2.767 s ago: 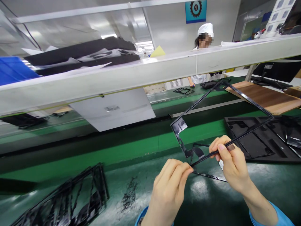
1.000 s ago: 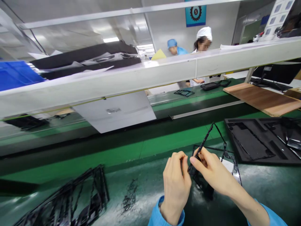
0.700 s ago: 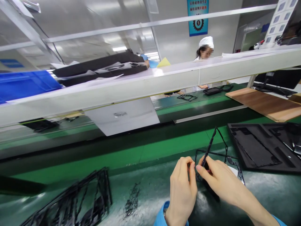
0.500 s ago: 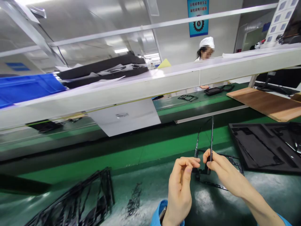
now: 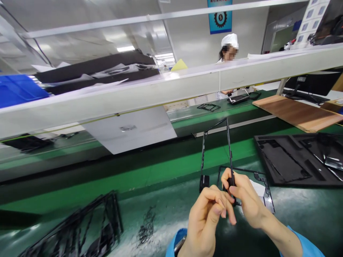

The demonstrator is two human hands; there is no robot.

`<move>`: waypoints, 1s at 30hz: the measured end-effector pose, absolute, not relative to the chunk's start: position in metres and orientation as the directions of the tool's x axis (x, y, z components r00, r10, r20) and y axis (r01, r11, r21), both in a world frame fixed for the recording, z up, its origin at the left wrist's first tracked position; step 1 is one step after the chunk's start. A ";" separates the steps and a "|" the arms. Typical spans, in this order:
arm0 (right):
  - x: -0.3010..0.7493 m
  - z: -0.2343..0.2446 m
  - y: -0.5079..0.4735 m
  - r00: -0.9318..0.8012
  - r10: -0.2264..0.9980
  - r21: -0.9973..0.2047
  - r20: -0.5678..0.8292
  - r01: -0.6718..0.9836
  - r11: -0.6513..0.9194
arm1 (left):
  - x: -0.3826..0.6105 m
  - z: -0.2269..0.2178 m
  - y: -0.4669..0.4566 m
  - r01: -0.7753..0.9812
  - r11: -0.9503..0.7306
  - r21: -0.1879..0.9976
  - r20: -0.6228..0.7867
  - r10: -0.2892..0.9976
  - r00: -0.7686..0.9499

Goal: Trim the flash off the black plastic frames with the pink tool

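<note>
My right hand [image 5: 246,200] grips a thin black rectangular frame [image 5: 228,142] by its lower right side, thumb against fingers. The frame stands upright above the bench, its open middle facing me. A small black block [image 5: 204,182] sits at its lower left corner. My left hand [image 5: 207,217] is just left of the right one, by the frame's lower edge. Its thumb and index finger are pinched together, the other fingers loosely bent; anything between the tips is too small to make out. Behind my right hand, a second black frame [image 5: 268,189] lies on the bench.
Stacked black frames [image 5: 80,228] lie at the lower left, beside a tangle of thin black strands [image 5: 146,226]. At right is a black foam tray [image 5: 289,160] holding frame parts. A white shelf [image 5: 150,96] crosses above. Beyond it, a person in a white cap [image 5: 229,41] works.
The held frame has turned from nearly edge-on to showing its open middle. My left hand has moved down toward its lower edge, fingers more bent. The whole view has shifted slightly.
</note>
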State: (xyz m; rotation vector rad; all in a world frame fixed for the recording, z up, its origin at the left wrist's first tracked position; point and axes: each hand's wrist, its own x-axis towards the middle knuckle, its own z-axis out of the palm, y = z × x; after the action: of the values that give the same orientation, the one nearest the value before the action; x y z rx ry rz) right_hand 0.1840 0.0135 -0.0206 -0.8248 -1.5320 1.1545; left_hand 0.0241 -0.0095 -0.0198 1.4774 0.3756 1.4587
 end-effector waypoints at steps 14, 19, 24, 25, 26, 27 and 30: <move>0.189 -0.022 0.016 -0.185 0.906 -0.924 0.381 -0.049 0.379 | 0.006 -0.003 -0.007 0.279 -0.772 0.571 0.690 0.635 0.348; 0.189 -0.020 0.016 -0.155 0.903 -0.916 0.401 -0.047 0.399 | 0.001 -0.011 -0.012 0.433 -0.827 0.357 0.737 0.535 0.413; 0.189 -0.018 0.017 -0.137 0.905 -0.916 0.402 -0.065 0.397 | 0.005 -0.015 -0.015 0.505 -0.797 0.333 0.743 0.551 0.380; 0.189 -0.019 0.017 -0.133 0.906 -0.916 0.401 -0.071 0.395 | 0.006 -0.015 -0.015 0.501 -0.797 0.337 0.743 0.552 0.378; 0.189 -0.019 0.017 -0.129 0.907 -0.916 0.400 -0.076 0.393 | 0.006 -0.014 -0.014 0.492 -0.801 0.340 0.743 0.550 0.381; 0.189 -0.019 0.017 -0.125 0.908 -0.916 0.400 -0.081 0.392 | 0.006 -0.012 -0.013 0.483 -0.806 0.342 0.750 0.544 0.376; 0.190 -0.018 0.016 -0.114 0.909 -0.916 0.400 -0.092 0.391 | 0.004 -0.007 -0.010 0.469 -0.808 0.357 0.770 0.539 0.342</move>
State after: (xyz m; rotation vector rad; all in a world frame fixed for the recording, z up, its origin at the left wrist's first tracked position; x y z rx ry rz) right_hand 0.1904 0.0157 -0.0182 -0.7911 -1.4193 1.0224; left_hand 0.0044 -0.0101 -0.0075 2.5133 0.9458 1.4860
